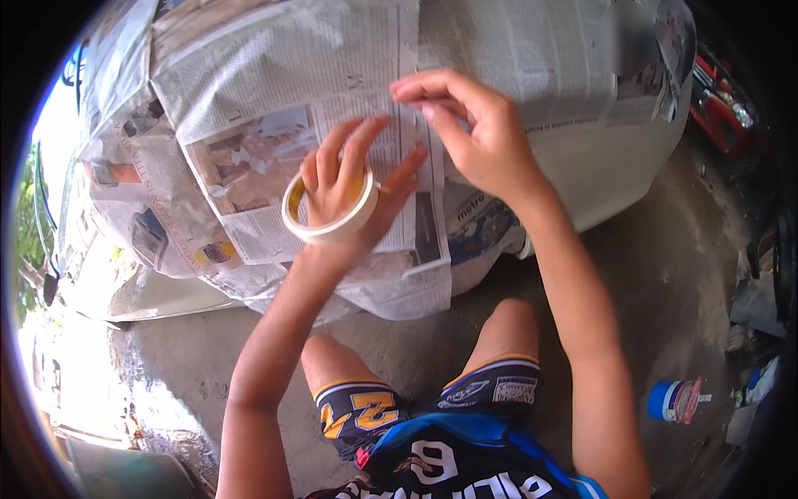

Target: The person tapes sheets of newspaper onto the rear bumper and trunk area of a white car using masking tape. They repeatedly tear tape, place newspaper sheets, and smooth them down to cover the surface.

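A white roll of masking tape [366,218] hangs around my left hand [337,179], with some of the fingers passed through its ring. That hand's fingers are spread close to the newspaper sheets [249,91], which cover a large car-like body. To its right, my right hand [478,125] is held over the paper with its fingers bent and its thumb apart from them. I see nothing between those fingers. Whether the fingertips touch the paper, I cannot tell.
A pale uncovered panel [582,175] shows below the paper on the right. On the concrete floor [615,324] lies a blue-and-clear plastic container [665,401], at the lower right. Red machinery parts [719,121] stand at the far right. My knees are near the covered body.
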`<state>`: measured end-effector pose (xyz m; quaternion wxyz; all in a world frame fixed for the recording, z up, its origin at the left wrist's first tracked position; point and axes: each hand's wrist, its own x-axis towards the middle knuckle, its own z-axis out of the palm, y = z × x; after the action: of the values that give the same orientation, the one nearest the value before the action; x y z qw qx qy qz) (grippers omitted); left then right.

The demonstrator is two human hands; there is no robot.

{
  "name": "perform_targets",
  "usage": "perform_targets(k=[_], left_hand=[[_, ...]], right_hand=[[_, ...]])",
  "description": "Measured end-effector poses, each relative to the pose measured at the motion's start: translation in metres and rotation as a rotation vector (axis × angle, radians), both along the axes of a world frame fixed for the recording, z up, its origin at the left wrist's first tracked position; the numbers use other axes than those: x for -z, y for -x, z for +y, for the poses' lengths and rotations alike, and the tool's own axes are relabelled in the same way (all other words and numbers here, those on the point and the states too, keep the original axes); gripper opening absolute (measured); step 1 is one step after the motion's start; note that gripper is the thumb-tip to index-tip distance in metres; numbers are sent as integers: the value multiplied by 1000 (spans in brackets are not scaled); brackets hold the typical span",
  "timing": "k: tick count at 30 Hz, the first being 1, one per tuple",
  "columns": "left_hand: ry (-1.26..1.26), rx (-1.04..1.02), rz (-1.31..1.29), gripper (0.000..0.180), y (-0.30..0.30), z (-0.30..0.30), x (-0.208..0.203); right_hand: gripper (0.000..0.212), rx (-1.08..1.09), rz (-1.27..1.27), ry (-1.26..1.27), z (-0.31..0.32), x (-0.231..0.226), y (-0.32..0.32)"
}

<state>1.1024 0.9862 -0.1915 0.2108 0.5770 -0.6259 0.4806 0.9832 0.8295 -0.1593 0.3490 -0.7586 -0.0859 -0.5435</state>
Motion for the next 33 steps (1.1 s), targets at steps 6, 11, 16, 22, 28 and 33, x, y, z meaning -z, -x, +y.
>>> perform_targets(k=[6, 11, 16, 22, 28, 33], left_hand=[[-331, 488, 1004, 10, 43, 42, -18], [-537, 526, 1013, 9, 53, 38, -27], [-527, 543, 1119, 10, 55, 32, -24], [-379, 634, 1105, 14, 55, 20, -15], [-425, 629, 1186, 17, 58, 15, -11], [-173, 758, 1133, 45, 72, 24, 4]], right_hand=[[20, -145, 103, 123, -5, 3, 22], [25, -208, 185, 185, -8, -2, 25], [19, -296, 245, 106, -8, -5, 28], [14, -374, 352, 96, -13, -10, 38], [10, -273, 400, 241, -12, -18, 39], [15, -85, 401, 245, -10, -23, 33]])
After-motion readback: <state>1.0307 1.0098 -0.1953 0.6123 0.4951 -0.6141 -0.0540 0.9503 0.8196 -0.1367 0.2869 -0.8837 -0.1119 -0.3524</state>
